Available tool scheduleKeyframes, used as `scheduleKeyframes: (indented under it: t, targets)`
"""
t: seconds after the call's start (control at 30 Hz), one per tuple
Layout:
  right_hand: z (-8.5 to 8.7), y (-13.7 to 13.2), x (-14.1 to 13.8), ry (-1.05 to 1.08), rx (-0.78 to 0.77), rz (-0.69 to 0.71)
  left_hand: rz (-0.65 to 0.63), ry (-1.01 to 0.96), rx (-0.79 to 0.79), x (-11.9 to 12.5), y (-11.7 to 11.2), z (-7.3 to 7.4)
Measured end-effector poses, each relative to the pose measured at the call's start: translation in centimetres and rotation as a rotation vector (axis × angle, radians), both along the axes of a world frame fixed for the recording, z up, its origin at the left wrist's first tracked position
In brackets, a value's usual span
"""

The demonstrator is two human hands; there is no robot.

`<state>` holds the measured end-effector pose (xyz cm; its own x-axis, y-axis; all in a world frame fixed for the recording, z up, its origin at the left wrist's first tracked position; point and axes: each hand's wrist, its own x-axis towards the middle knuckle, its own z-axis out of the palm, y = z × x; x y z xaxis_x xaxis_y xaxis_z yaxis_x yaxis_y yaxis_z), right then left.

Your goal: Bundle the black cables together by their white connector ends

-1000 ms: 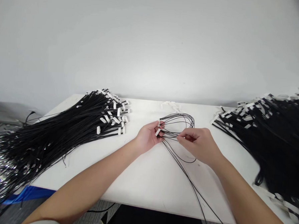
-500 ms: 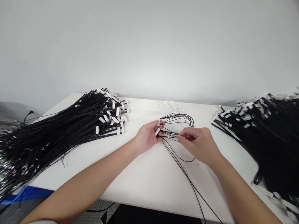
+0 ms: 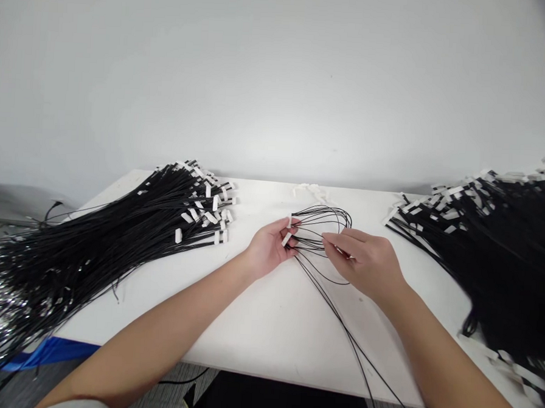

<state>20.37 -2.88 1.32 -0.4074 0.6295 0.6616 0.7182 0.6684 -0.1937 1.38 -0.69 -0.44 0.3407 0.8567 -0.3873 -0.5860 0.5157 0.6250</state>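
Left hand (image 3: 270,248) pinching the white-tagged ends of a small looped wire bundle (image 3: 324,222) near the tabletop's (image 3: 257,313) far edge. Right hand (image 3: 365,260) just beside, fingers closed on the same strands. Loose tails trailing off the near edge. Big wire piles left (image 3: 115,232) and right (image 3: 494,240).

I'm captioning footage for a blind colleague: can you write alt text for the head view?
Two bare hands, left hand and right hand, hold a looped bundle of thin black cables over a white table, between two large piles of black white-tagged cables.
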Motion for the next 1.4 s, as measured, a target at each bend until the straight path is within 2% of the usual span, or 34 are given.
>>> scheduleKeyframes:
  t: [0.17,0.5,0.93,1.4]
  targets:
    - [0.2,-0.2,0.0,-0.117,0.114,0.047,0.007,-0.003,-0.003,0.1,0.0,0.0]
    - [0.3,-0.2,-0.1,-0.149,0.158,0.076,0.0,0.022,0.011,0.1,-0.1,0.1]
    - [-0.1,0.2,0.1,-0.113,0.233,-0.068,-0.066,0.023,0.062,0.1,-0.3,0.0]
    - [-0.8,0.0,-1.6,-0.106,0.26,-0.046,-0.178,0.128,0.158,0.2,-0.8,0.4]
